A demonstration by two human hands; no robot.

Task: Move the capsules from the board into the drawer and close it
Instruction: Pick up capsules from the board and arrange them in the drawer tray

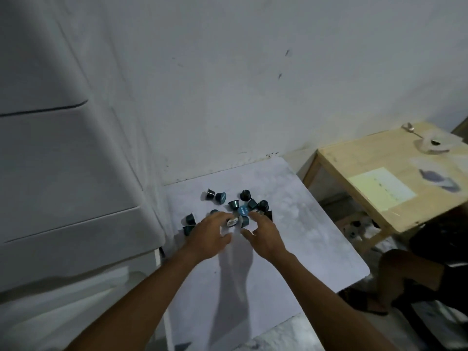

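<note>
Several dark teal capsules (233, 205) lie scattered on the far part of a white board (291, 236) on the floor. My left hand (210, 234) reaches over the left side of the pile, fingers curled around a capsule with a pale lid (231, 221). My right hand (263, 234) hovers at the right side of the pile, fingers spread, with nothing in it. A white plastic drawer unit (76, 198) stands to the left of the board; its drawers look pushed in.
A white wall stands behind the board. To the right is a low wooden table (379, 178) with a spoon, papers and plastic on it. Another person's leg and sandal (367, 300) rest on the floor at the right.
</note>
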